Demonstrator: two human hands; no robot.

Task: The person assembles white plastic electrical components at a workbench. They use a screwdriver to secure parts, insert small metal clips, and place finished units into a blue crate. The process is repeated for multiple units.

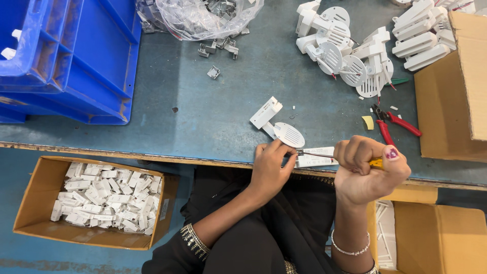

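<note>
At the table's near edge, the left hand (269, 170) is pressing a white plastic part (315, 158) down, fingers curled onto its left end. The right hand (369, 170), at three o'clock from the part, is gripping a yellow-handled screwdriver (324, 155) in a closed fist, its tip lying on the part. A white assembly with a round grille (278, 127) is lying at twelve o'clock from the left hand. Red pliers (393, 124) are resting at one o'clock from the right hand.
</note>
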